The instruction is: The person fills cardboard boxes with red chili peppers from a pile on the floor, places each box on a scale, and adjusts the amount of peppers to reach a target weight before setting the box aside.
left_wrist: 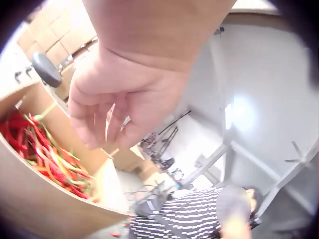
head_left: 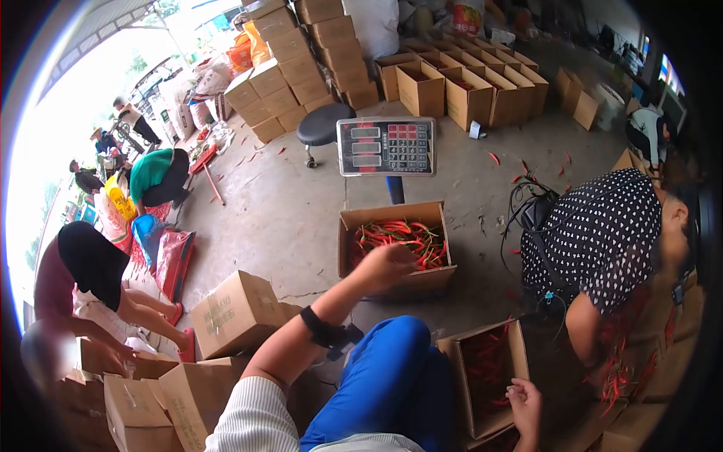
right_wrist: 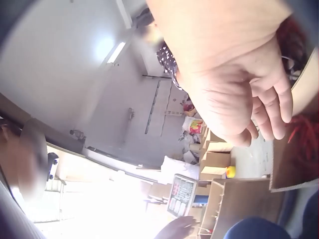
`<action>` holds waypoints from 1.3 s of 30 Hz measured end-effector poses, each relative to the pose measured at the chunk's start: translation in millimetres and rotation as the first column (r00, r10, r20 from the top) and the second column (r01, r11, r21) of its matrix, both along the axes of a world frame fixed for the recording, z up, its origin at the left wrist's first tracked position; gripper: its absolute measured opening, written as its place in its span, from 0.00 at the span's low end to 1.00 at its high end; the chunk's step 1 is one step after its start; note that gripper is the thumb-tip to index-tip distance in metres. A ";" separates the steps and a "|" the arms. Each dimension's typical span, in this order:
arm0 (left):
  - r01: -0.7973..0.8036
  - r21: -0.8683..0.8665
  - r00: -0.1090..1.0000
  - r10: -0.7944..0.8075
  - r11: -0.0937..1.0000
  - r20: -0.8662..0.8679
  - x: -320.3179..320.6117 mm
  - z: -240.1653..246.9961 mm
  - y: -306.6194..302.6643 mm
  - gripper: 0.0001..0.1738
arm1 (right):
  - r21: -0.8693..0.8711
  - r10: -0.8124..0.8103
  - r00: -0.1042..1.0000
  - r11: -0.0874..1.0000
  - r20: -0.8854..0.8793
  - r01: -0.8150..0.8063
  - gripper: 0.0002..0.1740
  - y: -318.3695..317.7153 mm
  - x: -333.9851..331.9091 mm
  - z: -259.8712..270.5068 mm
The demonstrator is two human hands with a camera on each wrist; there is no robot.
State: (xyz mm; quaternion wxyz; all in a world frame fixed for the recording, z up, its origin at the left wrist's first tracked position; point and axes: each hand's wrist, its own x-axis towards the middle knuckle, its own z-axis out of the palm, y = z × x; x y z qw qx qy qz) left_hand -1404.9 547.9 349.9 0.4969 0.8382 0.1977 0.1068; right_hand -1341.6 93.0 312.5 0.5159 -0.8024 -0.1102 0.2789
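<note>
My left hand (head_left: 385, 268) reaches over the near side of a cardboard box (head_left: 416, 283) filled with red chili peppers (head_left: 410, 233). In the left wrist view the left hand (left_wrist: 127, 94) has loosely bent fingers and no pepper shows in them. The box stands in front of a scale's keypad display (head_left: 386, 147) on a blue post. My right hand (head_left: 525, 407), relaxed and holding nothing visible, is at the right edge of a second box (head_left: 522, 354) beside my leg, with darker red peppers (head_left: 486, 358) inside. Its fingers hang loosely in the right wrist view.
Closed cartons (head_left: 233, 313) stand at left and stacked cartons (head_left: 290, 68) at the back, near a black stool (head_left: 324, 124). Rows of upright boxes (head_left: 467, 98) fill the back right. A person in a dotted shirt (head_left: 602, 233) bends close on my right; others work at left.
</note>
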 end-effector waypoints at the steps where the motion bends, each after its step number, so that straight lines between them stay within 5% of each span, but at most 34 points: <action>1: 0.053 0.375 0.979 0.025 0.926 -0.202 3.5 -10.8 43.7 0.17 | 0.043 0.026 1.000 0.999 0.004 -0.026 0.15 34.8 -5.0 21.7; 4: 0.039 0.460 0.946 0.116 0.887 -0.303 22.8 -70.8 91.3 0.34 | 0.063 0.123 0.992 0.990 0.028 -0.125 0.15 90.1 1.3 46.2; 6: 0.231 0.588 0.940 -0.024 0.775 -0.339 21.3 -111.8 101.0 0.42 | 0.076 0.196 0.978 0.977 0.067 -0.201 0.16 105.5 -5.2 49.3; 7: 0.213 0.497 0.913 0.010 0.841 -0.408 22.3 -96.3 91.2 0.36 | 0.091 0.187 0.980 0.977 0.065 -0.192 0.17 109.7 -5.7 45.8; 11: 0.381 0.517 0.851 -0.072 0.767 -0.520 38.1 -75.9 108.5 0.19 | -0.010 -0.038 0.977 0.999 -0.210 0.037 0.17 132.1 -0.8 59.7; 14: 0.551 0.586 0.794 -0.156 0.594 -0.587 35.4 -87.9 146.6 0.13 | 0.101 0.069 0.997 0.992 0.034 -0.073 0.16 130.7 7.2 30.2; 15: 0.554 0.656 0.808 -0.141 0.513 -0.572 30.7 -31.4 135.2 0.12 | 0.095 0.067 0.998 0.993 0.004 -0.067 0.16 133.7 10.7 29.7; 18: 0.280 0.564 0.862 0.055 0.777 -0.503 30.6 11.2 136.5 0.11 | 0.123 0.060 0.997 0.991 -0.046 -0.054 0.15 138.8 21.6 18.9; 22: 0.283 0.476 0.959 -0.245 0.832 -0.142 35.0 37.9 99.7 0.11 | 0.106 0.067 0.998 0.992 -0.020 -0.064 0.14 143.6 23.0 25.8; 24: 0.385 0.267 0.923 -0.366 0.883 -0.122 54.7 41.5 51.3 0.14 | 0.120 0.050 0.999 0.992 0.003 -0.050 0.13 144.5 26.4 31.3; 25: 0.403 0.336 0.896 -0.442 0.852 0.046 66.1 22.9 21.1 0.15 | 0.097 0.032 0.999 0.995 0.038 -0.036 0.13 144.2 27.7 36.9; 29: 0.735 0.040 0.672 -0.717 0.677 -0.185 107.1 -9.1 -92.6 0.15 | 0.115 -0.126 0.968 0.988 0.217 0.103 0.12 144.6 40.1 64.5; 31: 0.712 0.106 0.700 -0.690 0.694 -0.184 106.1 -9.5 -104.3 0.18 | 0.054 -0.125 0.930 0.992 0.347 0.113 0.15 146.1 43.0 92.7; 36: 0.634 0.086 0.772 -0.635 0.768 -0.024 101.2 4.0 -41.3 0.20 | 0.089 -0.155 0.961 0.986 0.228 0.138 0.12 140.2 54.1 83.8; 38: 0.334 0.097 0.938 -0.341 0.937 0.064 85.8 -0.4 6.2 0.18 | 0.122 -0.137 0.975 0.986 0.176 0.117 0.15 146.4 61.9 68.6; 39: 0.131 -0.034 0.990 -0.129 0.991 0.063 74.0 13.9 31.3 0.14 | 0.130 -0.047 0.981 0.991 0.188 0.022 0.17 158.1 66.9 74.9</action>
